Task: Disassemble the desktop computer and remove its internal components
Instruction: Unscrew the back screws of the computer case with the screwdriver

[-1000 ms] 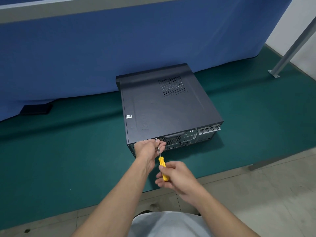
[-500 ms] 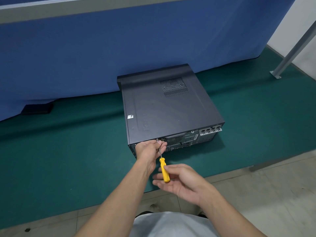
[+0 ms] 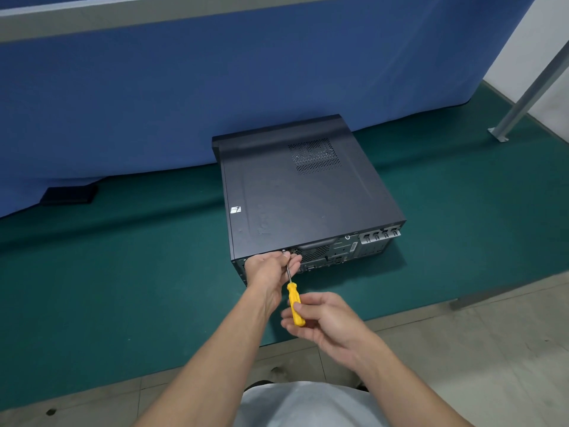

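A black desktop computer case (image 3: 304,192) lies flat on the green mat (image 3: 123,272), its rear panel facing me. A yellow-handled screwdriver (image 3: 295,306) points up at a screw (image 3: 284,251) on the rear panel's top edge. My left hand (image 3: 271,272) pinches the metal shaft near the tip, steadying it against the case. My right hand (image 3: 323,318) holds the yellow handle between thumb and fingertips, the fingers loosely spread. The case lid is closed, so the inside is hidden.
A blue partition (image 3: 215,87) stands right behind the case. A dark flat foot (image 3: 69,195) sits at the partition's base on the left. A grey metal post (image 3: 523,94) is bolted down at the far right. Pale tiled floor (image 3: 462,349) borders the mat's near edge.
My right hand went from a closed grip on the handle to a looser fingertip hold, turning on the handle. My left hand stayed at the screw.
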### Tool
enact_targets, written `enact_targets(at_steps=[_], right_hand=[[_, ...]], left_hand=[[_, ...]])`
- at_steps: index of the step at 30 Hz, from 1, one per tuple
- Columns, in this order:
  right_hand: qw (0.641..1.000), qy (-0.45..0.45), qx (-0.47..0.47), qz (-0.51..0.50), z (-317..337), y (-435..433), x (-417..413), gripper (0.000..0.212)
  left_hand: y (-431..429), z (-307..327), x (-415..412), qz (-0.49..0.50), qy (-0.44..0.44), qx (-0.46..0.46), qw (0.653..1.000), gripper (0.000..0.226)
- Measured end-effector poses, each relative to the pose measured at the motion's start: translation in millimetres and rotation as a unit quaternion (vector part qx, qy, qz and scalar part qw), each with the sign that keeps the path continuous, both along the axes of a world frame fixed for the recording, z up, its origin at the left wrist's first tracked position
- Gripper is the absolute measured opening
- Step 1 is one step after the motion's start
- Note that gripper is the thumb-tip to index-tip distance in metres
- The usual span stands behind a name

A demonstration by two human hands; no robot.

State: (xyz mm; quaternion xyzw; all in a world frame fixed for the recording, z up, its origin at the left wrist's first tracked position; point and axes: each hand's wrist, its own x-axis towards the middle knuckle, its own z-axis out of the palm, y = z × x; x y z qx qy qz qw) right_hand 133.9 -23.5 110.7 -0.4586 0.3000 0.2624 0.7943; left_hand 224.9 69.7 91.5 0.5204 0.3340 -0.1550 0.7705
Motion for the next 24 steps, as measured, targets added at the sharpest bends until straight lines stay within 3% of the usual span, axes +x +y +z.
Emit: enact_targets(at_steps=[2, 4, 5, 7, 8, 9, 10, 12, 14, 16, 18, 20, 21, 23, 24], right_hand=[[0.969, -0.053, -0.232, 0.067, -2, 8, -2, 0.010], [0.952, -0.069, -0.288, 0.079, -5, 12, -2, 0.008], [0.969, -0.051, -0.235, 0.061, -5, 10, -1, 0.006], [1.000, 0.018, -0.019, 0.002, -2, 4, 1, 0.012], [0.996, 0.045, 0.077, -0.026, -1, 1, 2, 0.014], [0.992, 0.052, 0.112, -0.036, -1, -2, 2, 0.015], [0.995, 0.043, 0.088, -0.031, -1, -2, 3, 0.014], [0.995, -0.001, -0.100, 0.021, -3, 3, 3, 0.009], [0.956, -0.047, -0.282, 0.069, -3, 9, 0, 0.006], [0.939, -0.065, -0.329, 0.078, -5, 12, -2, 0.008], [0.969, -0.046, -0.236, 0.049, -5, 8, -1, 0.010], [1.000, 0.012, -0.026, 0.001, 0, 1, 1, 0.013], [0.997, 0.037, 0.071, -0.019, 3, -3, 1, 0.016], [0.992, 0.038, 0.116, -0.029, 3, -6, 2, 0.017], [0.998, 0.018, 0.058, -0.015, 1, -4, 2, 0.016]], left_hand=[[0, 0, -1, -0.005, 0.002, 0.012, 1.000, 0.008], [0, 0, -1, -0.006, 0.005, 0.018, 1.000, 0.007], [0, 0, -1, -0.006, 0.004, 0.016, 1.000, 0.007], [0, 0, 0, -0.004, 0.002, 0.012, 1.000, 0.008], [0, 0, 0, -0.001, 0.001, 0.011, 1.000, 0.008], [0, -1, 0, 0.002, 0.002, 0.010, 1.000, 0.007], [-1, -1, 0, 0.004, 0.003, 0.009, 1.000, 0.006], [-2, -2, -2, 0.001, 0.004, 0.016, 1.000, 0.003], [-2, -3, -3, -0.005, 0.002, 0.028, 1.000, 0.007], [-2, -3, -4, -0.006, 0.001, 0.036, 0.999, 0.012], [-2, -2, -3, 0.000, 0.001, 0.032, 0.999, 0.014], [-3, 0, -2, 0.009, 0.002, 0.016, 1.000, 0.012], [-3, 0, -1, 0.012, 0.003, 0.009, 1.000, 0.012], [-3, 0, -1, 0.015, 0.006, -0.007, 1.000, 0.010], [-3, 0, -1, 0.014, 0.006, -0.009, 1.000, 0.009]])
